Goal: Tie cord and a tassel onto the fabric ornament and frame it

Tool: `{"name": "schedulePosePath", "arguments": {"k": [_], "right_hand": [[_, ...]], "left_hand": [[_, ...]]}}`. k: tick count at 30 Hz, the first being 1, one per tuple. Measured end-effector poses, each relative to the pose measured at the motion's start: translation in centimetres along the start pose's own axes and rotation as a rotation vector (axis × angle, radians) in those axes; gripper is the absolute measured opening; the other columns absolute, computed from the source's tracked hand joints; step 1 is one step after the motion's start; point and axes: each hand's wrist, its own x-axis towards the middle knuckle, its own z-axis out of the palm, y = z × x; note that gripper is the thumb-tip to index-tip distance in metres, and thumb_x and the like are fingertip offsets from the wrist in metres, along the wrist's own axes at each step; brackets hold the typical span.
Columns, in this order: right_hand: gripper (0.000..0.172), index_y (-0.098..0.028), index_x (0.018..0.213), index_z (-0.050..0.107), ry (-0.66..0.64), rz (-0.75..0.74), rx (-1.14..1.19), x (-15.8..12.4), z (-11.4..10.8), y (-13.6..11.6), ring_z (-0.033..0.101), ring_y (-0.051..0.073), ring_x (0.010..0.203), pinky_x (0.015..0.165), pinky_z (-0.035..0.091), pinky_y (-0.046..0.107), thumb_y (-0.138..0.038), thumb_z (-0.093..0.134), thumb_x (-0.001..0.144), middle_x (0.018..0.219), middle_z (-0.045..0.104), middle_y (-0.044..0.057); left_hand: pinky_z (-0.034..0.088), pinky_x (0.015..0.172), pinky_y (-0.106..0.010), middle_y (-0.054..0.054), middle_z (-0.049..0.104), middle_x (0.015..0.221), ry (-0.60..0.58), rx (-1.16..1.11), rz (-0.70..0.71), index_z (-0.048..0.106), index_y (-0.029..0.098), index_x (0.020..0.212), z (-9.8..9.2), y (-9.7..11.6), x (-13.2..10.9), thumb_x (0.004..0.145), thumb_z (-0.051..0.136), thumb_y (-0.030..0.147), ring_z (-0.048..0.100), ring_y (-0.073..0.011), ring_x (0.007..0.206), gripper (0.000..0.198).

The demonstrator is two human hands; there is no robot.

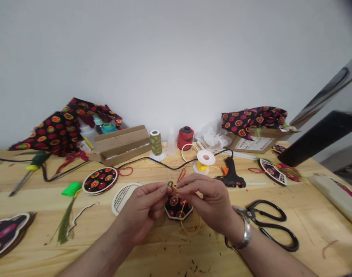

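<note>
My left hand [148, 200] is closed in a pinch on a small olive-green loop [170, 184]; what it belongs to is hidden by the fingers. Close beside it, my right hand [210, 198] pinches a yellow cord [184, 229], which meets the loop and hangs down in a curve. Below both hands, a white-edged, angular ornament [176, 211] covered in dark patterned fabric lies on the table, its upper part hidden. A red cord loop [181, 175] shows just behind the fingers.
Behind my hands stand a yellow cord spool [203, 163], green thread [155, 143] and red thread [185, 138]. A glue gun [231, 173] and black-handled scissors [265, 219] lie right. Leftward are a round ornament [99, 181], green tassel [67, 223] and screwdriver [27, 173].
</note>
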Motion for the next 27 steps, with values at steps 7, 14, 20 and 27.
{"name": "schedulePosePath", "arguments": {"k": [7, 14, 20, 27], "right_hand": [[0.013, -0.018, 0.077, 0.072, -0.021, -0.009, 0.027, 0.01, -0.13, 0.09, 0.066, 0.014, 0.075, 0.069, 0.054, 0.026, -0.007, 0.065, 0.076, 0.081, 0.070, 0.005], [0.013, -0.019, 0.076, 0.071, -0.022, -0.030, -0.008, 0.01, -0.32, 0.15, 0.062, 0.013, 0.078, 0.069, 0.052, 0.027, -0.008, 0.064, 0.077, 0.083, 0.065, 0.004], [0.013, -0.021, 0.074, 0.071, 0.021, 0.014, -0.092, 0.04, -0.32, 0.19, 0.057, 0.012, 0.071, 0.062, 0.048, 0.026, -0.009, 0.066, 0.074, 0.075, 0.059, 0.001], [0.015, -0.021, 0.074, 0.070, -0.008, 0.004, -0.106, 0.17, -0.17, 0.04, 0.058, 0.013, 0.070, 0.062, 0.049, 0.025, -0.008, 0.063, 0.076, 0.074, 0.059, 0.001]], "left_hand": [[0.013, 0.039, -0.016, 0.009, 0.027, 0.045, -0.022, 0.023, -0.002, 0.070, 0.012, 0.067, 0.01, -0.08, -0.06, 0.069, 0.073, 0.028, 0.015, -0.0040, 0.044, 0.017], [0.014, 0.039, -0.017, 0.009, 0.027, 0.046, -0.016, 0.046, -0.001, 0.069, 0.012, 0.067, 0.15, -0.15, -0.17, 0.069, 0.072, 0.029, 0.016, -0.0041, 0.044, 0.018], [0.014, 0.039, -0.016, 0.010, 0.026, 0.045, 0.003, 0.046, 0.019, 0.071, 0.012, 0.069, 0.21, -0.05, -0.16, 0.070, 0.072, 0.029, 0.016, -0.0037, 0.043, 0.017], [0.015, 0.039, -0.017, 0.009, 0.029, 0.044, 0.048, 0.058, 0.048, 0.072, 0.012, 0.070, 0.23, 0.03, -0.09, 0.067, 0.074, 0.029, 0.017, -0.0039, 0.044, 0.018]]}}
